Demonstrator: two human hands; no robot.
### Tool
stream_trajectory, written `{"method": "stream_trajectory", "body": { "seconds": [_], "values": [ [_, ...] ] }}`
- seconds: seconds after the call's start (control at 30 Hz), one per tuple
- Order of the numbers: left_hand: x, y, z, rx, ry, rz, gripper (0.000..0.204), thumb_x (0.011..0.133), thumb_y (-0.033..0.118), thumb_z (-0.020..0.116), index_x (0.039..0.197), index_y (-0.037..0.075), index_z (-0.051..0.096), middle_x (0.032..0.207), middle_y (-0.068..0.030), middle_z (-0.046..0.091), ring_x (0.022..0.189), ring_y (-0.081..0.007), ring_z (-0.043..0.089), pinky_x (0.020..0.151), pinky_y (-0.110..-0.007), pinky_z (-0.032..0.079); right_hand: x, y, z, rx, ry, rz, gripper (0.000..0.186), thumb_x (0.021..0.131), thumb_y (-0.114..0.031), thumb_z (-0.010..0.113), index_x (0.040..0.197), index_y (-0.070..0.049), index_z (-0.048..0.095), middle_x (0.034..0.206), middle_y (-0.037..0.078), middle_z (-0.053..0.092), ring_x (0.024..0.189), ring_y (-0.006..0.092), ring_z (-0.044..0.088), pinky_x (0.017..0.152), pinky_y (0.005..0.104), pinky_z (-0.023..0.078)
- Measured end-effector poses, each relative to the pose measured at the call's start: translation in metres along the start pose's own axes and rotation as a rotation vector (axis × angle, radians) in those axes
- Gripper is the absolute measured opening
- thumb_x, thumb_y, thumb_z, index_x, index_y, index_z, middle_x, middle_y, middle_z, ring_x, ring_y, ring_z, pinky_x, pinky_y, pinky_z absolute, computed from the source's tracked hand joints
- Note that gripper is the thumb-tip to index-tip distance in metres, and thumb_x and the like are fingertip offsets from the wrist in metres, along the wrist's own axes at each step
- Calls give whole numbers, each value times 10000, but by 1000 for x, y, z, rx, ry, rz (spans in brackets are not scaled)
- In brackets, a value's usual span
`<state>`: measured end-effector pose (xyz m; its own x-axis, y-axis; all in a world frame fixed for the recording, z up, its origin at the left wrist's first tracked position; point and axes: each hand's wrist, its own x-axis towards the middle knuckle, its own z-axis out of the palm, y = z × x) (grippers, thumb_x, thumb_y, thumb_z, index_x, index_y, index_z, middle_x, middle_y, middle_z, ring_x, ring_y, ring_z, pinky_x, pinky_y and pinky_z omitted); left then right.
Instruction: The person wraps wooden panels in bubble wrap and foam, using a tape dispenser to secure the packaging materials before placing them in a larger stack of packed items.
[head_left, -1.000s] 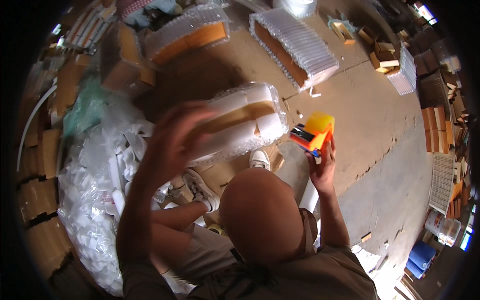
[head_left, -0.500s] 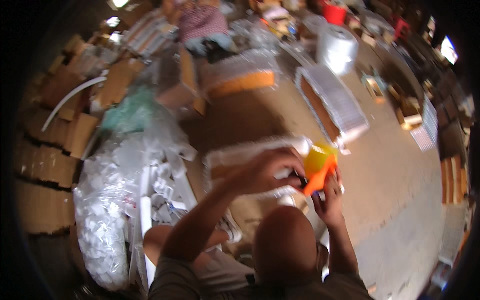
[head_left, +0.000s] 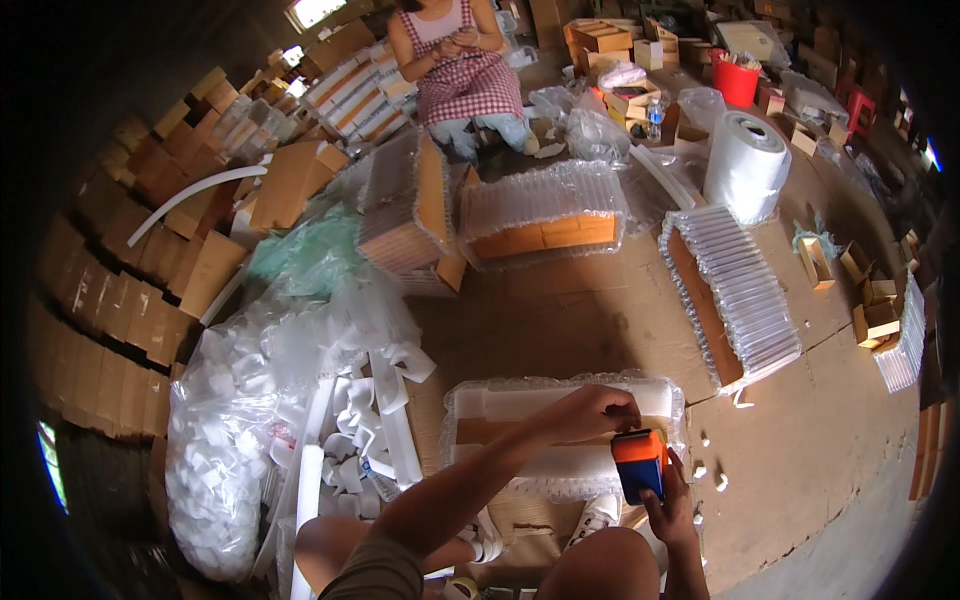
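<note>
My right hand (head_left: 670, 500) grips an orange and blue tape dispenser (head_left: 640, 465), with the thumb on its blue side. My left hand (head_left: 600, 410) is just above the dispenser's top end, fingers curled; what they hold, if anything, is hidden. Beneath both hands lies a bubble-wrapped bundle (head_left: 515, 462) with white foam pads and a brown strip along its middle. It rests by my feet on a cardboard sheet (head_left: 520, 330). Small white scraps (head_left: 722, 482) lie to its right.
A person (head_left: 465, 90) in a checked apron kneels beyond wrapped boxes (head_left: 545, 235) and a standing plastic roll (head_left: 745, 165). Another wrapped box (head_left: 730, 300) lies right. A bag of foam pieces (head_left: 220, 470) lies left, cardboard stacks (head_left: 110, 300) behind it. A red bucket (head_left: 735, 80) stands at the back.
My left hand has moved right to the dispenser. The dispenser has turned, now showing its blue side in place of the yellow part. The view has tilted up, showing more of the other person.
</note>
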<state>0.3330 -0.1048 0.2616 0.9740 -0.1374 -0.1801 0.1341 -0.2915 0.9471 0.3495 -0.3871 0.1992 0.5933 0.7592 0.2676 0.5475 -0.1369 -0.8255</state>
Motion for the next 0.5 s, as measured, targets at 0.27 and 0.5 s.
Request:
{"method": "stream_trajectory", "body": {
  "seconds": [0.27,0.5],
  "values": [
    [77,-85,-47,53,124,-151,192,974,206,665,982,36,754,871,-61,729,795,-135,660,751,-300,543,-17,17,-15,135,-125,626,438,937,-274,736,1183,51,576,933,250,660,802,422,643,726,461,509],
    [225,-169,-82,24,-26,-251,261,1003,198,585,945,-22,715,716,-14,597,662,-106,527,658,-277,453,8,14,-31,176,-46,901,316,975,-260,696,1082,19,592,823,206,668,713,323,653,654,421,490]
  ]
}}
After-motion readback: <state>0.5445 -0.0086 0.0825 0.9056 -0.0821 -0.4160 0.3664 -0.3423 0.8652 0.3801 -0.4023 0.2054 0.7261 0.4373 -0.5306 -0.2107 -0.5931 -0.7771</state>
